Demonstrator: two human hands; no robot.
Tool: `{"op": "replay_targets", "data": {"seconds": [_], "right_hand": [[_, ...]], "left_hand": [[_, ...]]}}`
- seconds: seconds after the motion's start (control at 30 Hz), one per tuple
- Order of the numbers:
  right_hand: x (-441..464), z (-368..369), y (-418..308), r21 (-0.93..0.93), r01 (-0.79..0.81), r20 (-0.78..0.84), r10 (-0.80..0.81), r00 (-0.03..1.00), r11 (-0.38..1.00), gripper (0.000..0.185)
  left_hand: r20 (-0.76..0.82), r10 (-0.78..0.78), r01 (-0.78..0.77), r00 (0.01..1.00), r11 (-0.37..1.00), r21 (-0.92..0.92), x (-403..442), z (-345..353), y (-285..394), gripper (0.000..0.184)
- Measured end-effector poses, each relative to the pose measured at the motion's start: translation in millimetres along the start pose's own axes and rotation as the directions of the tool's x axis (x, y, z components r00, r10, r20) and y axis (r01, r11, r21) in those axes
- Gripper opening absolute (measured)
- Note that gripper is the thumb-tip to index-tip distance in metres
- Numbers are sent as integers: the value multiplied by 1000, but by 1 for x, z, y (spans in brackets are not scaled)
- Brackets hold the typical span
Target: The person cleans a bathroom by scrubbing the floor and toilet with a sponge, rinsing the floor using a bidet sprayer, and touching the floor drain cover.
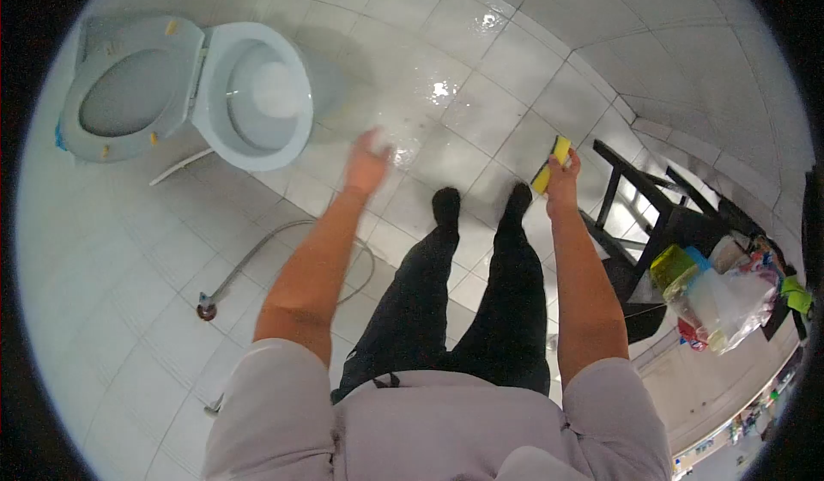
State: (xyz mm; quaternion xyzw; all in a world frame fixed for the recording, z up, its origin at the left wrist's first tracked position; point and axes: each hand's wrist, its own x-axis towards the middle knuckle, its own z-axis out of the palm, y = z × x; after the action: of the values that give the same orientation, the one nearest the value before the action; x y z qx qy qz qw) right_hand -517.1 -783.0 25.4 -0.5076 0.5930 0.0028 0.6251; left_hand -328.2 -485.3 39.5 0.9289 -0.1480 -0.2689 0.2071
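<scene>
In my right hand [563, 186] is a yellow sponge [559, 151] with a dark scouring side, held in closed fingers above the floor in front of my right foot. My left hand [367, 168] hangs over the wet tiles, nearest to the toilet bowl [268, 103]. Motion smears its fingers, so their pose and anything in them cannot be made out. The light-blue toilet stands at the upper left with its seat [137, 142] and lid raised. Whitish foam or water shows inside the bowl.
A grey hose [257, 245] runs from a wall fitting [206, 308] at my left. To my right stands a black stool or chair [657, 223], with plastic bags [725, 296] and bottles beside it. The tiled floor [463, 129] shines wet.
</scene>
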Motion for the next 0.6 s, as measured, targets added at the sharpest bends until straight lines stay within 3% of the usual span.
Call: {"op": "replay_targets", "data": {"seconds": [0.03,0.07,0.1,0.17,0.23,0.3,0.37,0.43,0.47,0.5,0.53,0.57,0.6], "right_hand": [[15,-9,0,-21,1,-4,-1,1000,1000,53],[30,-17,-1,-79,-21,-104,13,994,997,51],[49,-24,-2,-133,-42,-196,15,980,990,50],[86,-40,8,-70,9,-295,-29,955,998,50],[165,-85,49,134,-24,-138,43,989,991,53],[169,-71,34,-26,22,-290,-28,957,999,55],[182,-62,10,-84,-19,-253,-3,968,996,55],[205,-59,2,-151,-52,-221,17,975,987,55],[227,-65,4,-263,-33,-240,-32,970,964,58],[238,-67,8,-368,-19,-254,-80,964,930,62],[234,-65,2,-255,14,-288,-90,953,967,62],[304,-124,59,-575,93,-112,-190,975,813,62],[370,-178,111,-799,222,69,-282,957,559,63]], "left_hand": [[-79,-211,212,974,977,6,5,-25,-3,54],[-166,-167,197,972,963,186,14,-40,-24,62],[-214,-198,250,957,936,248,19,-56,-31,65],[-280,-261,341,924,892,296,28,-78,-47,67],[-224,-335,383,915,895,229,40,-84,-77,73],[-189,-405,438,895,879,189,46,-80,-99,75],[-145,-445,464,884,872,154,56,-73,-107,78],[-111,-572,565,813,728,388,65,-80,-99,80],[-138,-559,552,817,692,464,64,-84,-86,76],[-137,-579,569,804,682,459,59,-84,-86,76],[-163,-502,511,849,706,490,57,-85,-87,73],[-188,-417,450,889,725,522,57,-88,-88,70],[-194,-427,463,883,720,517,56,-89,-89,70]]}}
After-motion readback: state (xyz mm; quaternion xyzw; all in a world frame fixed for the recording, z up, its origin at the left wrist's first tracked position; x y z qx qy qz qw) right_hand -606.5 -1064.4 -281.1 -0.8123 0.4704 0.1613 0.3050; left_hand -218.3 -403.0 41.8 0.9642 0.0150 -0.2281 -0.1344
